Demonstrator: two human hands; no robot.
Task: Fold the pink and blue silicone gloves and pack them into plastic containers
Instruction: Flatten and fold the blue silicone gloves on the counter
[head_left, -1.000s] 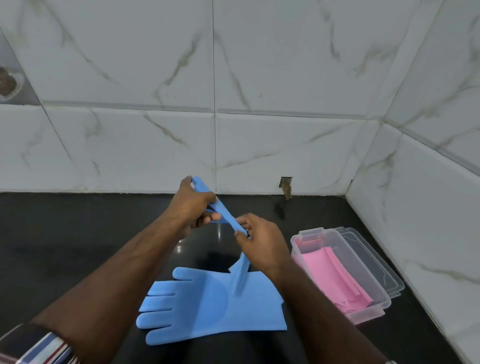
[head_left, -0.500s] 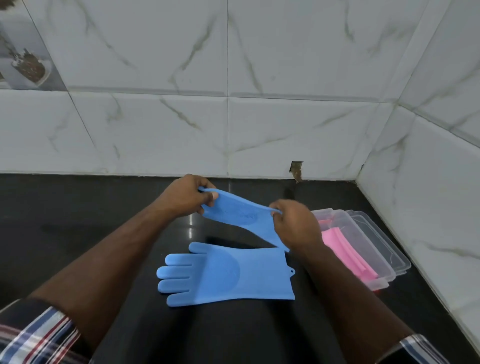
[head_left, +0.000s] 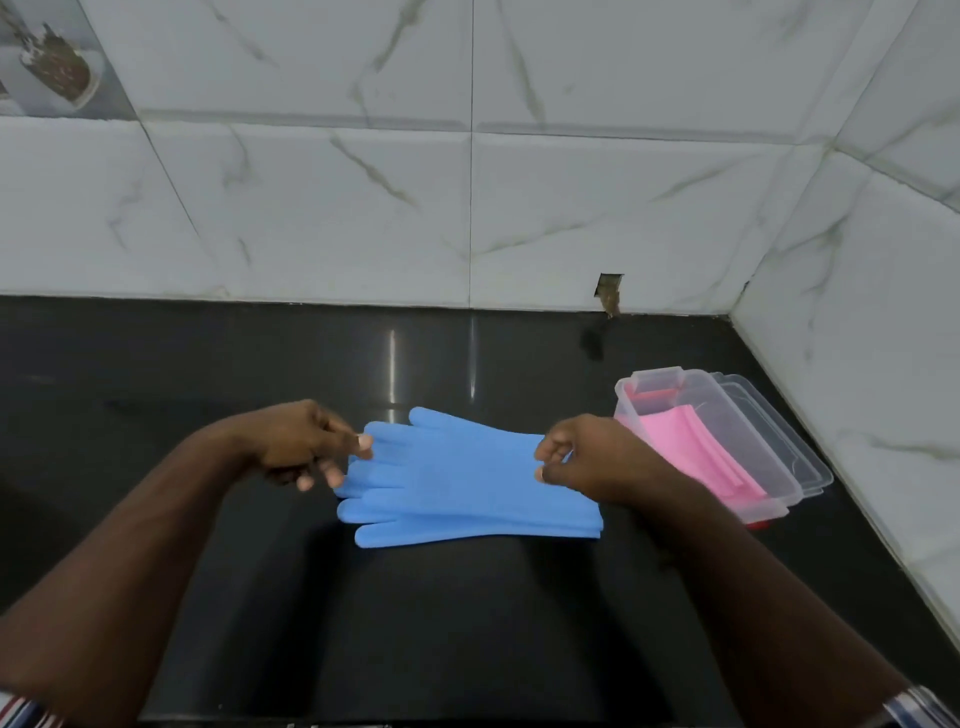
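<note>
Two blue silicone gloves lie stacked on the black counter, fingers pointing left. The upper blue glove (head_left: 457, 462) covers most of the lower blue glove (head_left: 467, 527), whose front edge shows beneath. My left hand (head_left: 306, 447) pinches the upper glove's fingertips. My right hand (head_left: 582, 457) pinches its cuff end. Folded pink gloves (head_left: 696, 452) sit inside a clear plastic container (head_left: 769, 512) at the right.
A second clear container or lid (head_left: 810, 462) rests right behind the first, close to the right wall. White marble-look tiles rise at the back and right. The glossy black counter (head_left: 208, 374) stretches left and toward me.
The upper blue glove, held twisted in the air before, has been spread flat and lowered onto the other blue glove. Both hands moved down and apart with it.
</note>
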